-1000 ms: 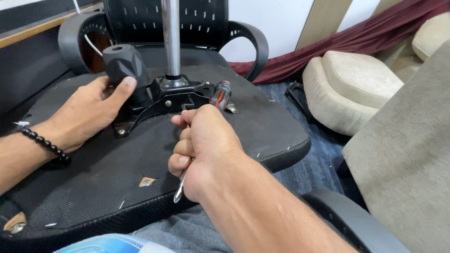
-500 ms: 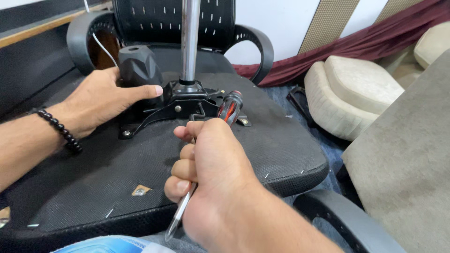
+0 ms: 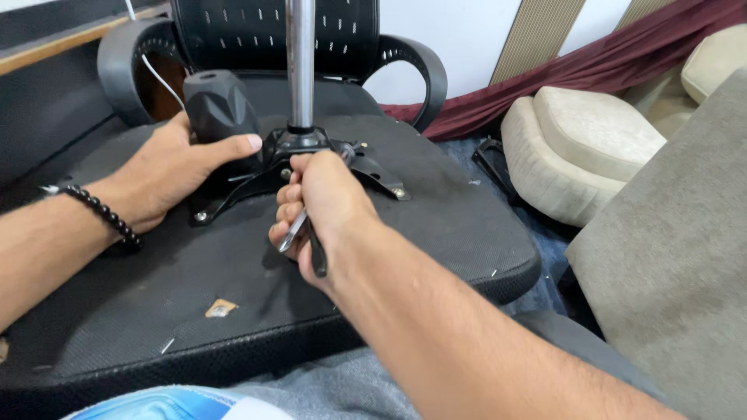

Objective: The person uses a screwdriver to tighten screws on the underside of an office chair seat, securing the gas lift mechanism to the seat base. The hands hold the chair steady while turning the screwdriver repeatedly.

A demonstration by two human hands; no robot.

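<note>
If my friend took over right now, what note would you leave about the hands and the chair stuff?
Left hand: palm flat on the upturned chair seat, thumb against the black plastic knob beside the metal bracket.
Right hand: closed around a screwdriver, shaft sticking out below the fist, handle end hidden near the bracket.
Things: the shiny metal post stands upright from the bracket in the middle of the seat underside. One bolt shows at the bracket's right tip.
Done: the bracket sits on the seat.
Left: I cannot tell which screws are tight.
</note>
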